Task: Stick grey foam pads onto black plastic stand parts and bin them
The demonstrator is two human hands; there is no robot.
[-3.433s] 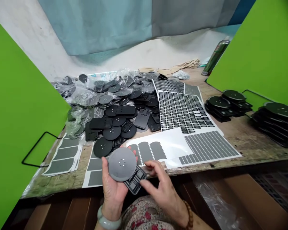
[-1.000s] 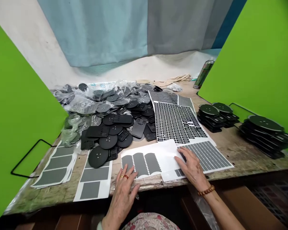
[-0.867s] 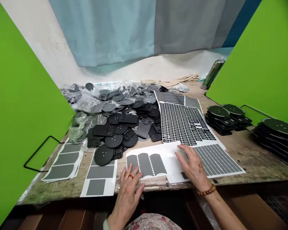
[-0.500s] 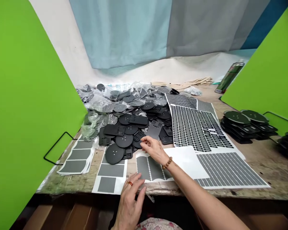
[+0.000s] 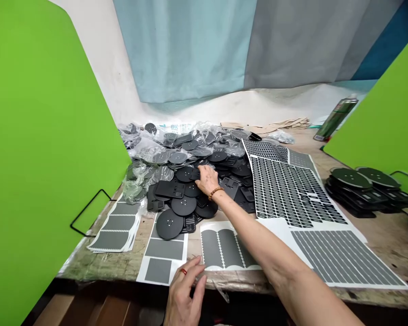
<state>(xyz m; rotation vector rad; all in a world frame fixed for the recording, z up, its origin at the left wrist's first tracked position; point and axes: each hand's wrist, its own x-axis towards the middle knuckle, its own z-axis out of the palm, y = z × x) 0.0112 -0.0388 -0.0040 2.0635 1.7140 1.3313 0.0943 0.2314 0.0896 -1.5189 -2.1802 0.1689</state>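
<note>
My right hand [image 5: 208,179] reaches into a heap of black plastic discs and plates. Its fingers are closed on a black rectangular plate [image 5: 195,174], mostly covered by the hand. Around it lie a black disc [image 5: 183,206], a nearer disc [image 5: 170,224] and another black rectangular plate [image 5: 170,189]. My left hand [image 5: 186,290] is open and holds nothing, fingers apart at the table's front edge. It lies between a sheet of grey rectangular stickers [image 5: 164,249] and a sheet of wavy-edged grey stickers [image 5: 229,246].
Plastic-wrapped discs [image 5: 177,157] fill the back. On the right lie a black-printed label sheet [image 5: 292,190], a striped grey sheet [image 5: 347,256] and stacked black parts [image 5: 352,185]. A spray can [image 5: 336,118] leans there. Green panels [image 5: 54,136] flank the table; a sticker stack [image 5: 117,226] lies left.
My right hand has moved away from above the wavy sticker sheet, farther into the heap, onto the rectangular plate. My left hand has stayed near the table edge. The view has shifted slightly.
</note>
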